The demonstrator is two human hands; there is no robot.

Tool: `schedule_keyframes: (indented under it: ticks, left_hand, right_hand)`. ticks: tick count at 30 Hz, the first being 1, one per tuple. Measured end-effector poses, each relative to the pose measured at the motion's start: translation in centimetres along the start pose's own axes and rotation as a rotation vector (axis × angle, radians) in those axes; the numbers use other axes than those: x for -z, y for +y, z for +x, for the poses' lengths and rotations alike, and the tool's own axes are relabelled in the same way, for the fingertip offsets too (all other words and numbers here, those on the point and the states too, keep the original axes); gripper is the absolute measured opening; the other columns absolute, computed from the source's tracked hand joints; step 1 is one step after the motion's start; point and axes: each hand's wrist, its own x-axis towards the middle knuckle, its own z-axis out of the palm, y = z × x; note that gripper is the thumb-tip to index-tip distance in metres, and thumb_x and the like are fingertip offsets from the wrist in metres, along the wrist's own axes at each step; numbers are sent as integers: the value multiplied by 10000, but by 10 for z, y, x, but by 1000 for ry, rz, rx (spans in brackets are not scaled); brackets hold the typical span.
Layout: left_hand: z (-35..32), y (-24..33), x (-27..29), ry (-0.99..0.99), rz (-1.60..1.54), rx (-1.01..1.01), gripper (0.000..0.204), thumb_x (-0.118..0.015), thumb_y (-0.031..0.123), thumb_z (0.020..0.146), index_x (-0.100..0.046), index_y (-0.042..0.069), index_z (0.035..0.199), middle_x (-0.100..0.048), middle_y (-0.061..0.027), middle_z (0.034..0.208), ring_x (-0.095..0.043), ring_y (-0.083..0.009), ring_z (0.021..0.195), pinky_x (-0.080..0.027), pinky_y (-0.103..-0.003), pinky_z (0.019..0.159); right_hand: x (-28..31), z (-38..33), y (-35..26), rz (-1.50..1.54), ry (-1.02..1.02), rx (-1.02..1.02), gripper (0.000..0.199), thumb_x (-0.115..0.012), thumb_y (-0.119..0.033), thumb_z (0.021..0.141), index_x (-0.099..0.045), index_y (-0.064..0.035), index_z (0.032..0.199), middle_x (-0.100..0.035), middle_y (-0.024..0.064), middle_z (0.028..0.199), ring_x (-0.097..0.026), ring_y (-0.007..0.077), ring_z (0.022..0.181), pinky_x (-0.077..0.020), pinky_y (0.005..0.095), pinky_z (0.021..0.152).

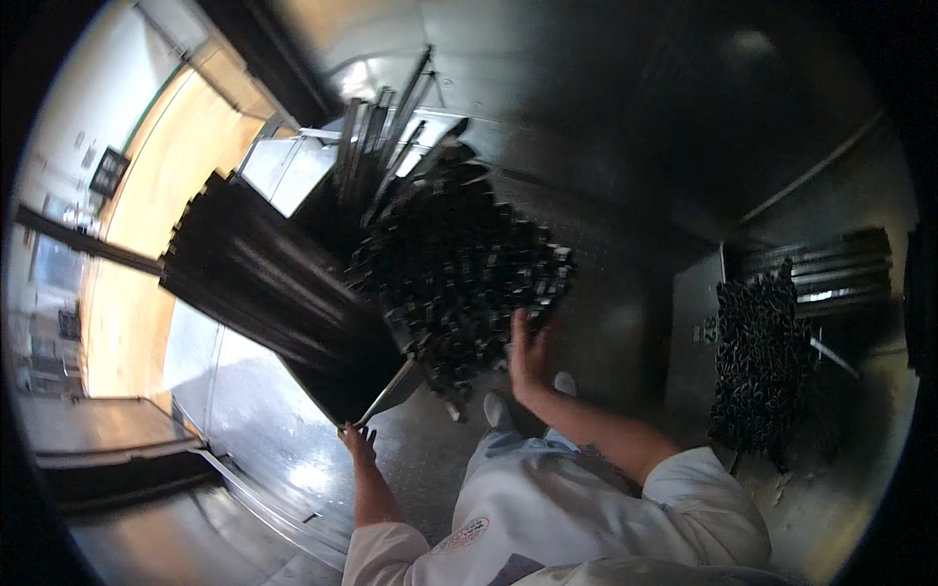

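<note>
My left hand [360,444] is at the near lower corner of a dark bin [389,388] with a pale metal edge, its fingers curled round that edge. Long black strips [278,264] lie lengthwise in or on the bin; the overlap hides which. To the right of them is a big stack of black profile pieces [469,259], their jagged ends facing me. My right hand [531,361] rests against the lower right side of this stack, fingers stretched out and apart.
More long dark strips [366,142] stand behind the stack. At the right, another pile of black profiles [762,361] lies by a metal panel [694,337]. Metal walls [625,107] surround the space. A bar [88,239] juts in from the left, where a lit room shows.
</note>
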Motion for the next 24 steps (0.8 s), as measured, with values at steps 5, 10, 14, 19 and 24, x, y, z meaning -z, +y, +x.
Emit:
schedule_keyframes:
  ticks: [5, 10, 14, 19, 24]
  left_hand:
    - [-69, -58, 72, -204, 271, 184, 467, -546, 431, 956, -463, 123, 1296, -561, -86, 1163, -591, -312, 970, -530, -505, 822]
    - [-192, -107, 51, -436, 764, 515, 420, -516, 398, 982, -490, 168, 1333, -555, -126, 1310, -616, -330, 1084, -539, -469, 815]
    - [-179, -118, 47, -487, 741, 584, 446, -542, 315, 993, -437, 185, 1406, -496, -101, 1430, -582, -313, 1187, -508, -479, 901]
    - [-201, -83, -76, -206, 441, 68, 376, -597, 312, 974, -558, 62, 1253, -656, -18, 1019, -614, -113, 843, -505, -295, 667]
    - [-190, -96, -99, -91, 634, -184, 370, -607, 294, 950, -623, 12, 1190, -691, -116, 1032, -677, -217, 894, -532, -344, 772]
  right_hand:
    - [16, 8, -3, 333, -335, 29, 727, -642, -296, 961, -182, -5, 1443, -452, 171, 1347, -475, 242, 1218, -345, 383, 1064]
    - [20, 23, 15, 371, -352, 100, 958, -701, -245, 907, 19, 10, 1485, -312, 236, 1425, -380, 327, 1309, -263, 432, 1123]
    - [28, 24, 0, 362, -372, 24, 886, -709, -230, 893, -98, 20, 1484, -283, 261, 1422, -368, 369, 1295, -255, 472, 1111]
    - [38, 28, -10, -7, -448, 210, 613, -679, -298, 933, -386, 27, 1362, -393, 254, 1359, -432, 352, 1208, -300, 480, 1063]
    - [43, 28, -23, 59, -540, -33, 606, -617, -343, 972, -358, 61, 1341, -441, 208, 1289, -464, 282, 1173, -310, 447, 1057]
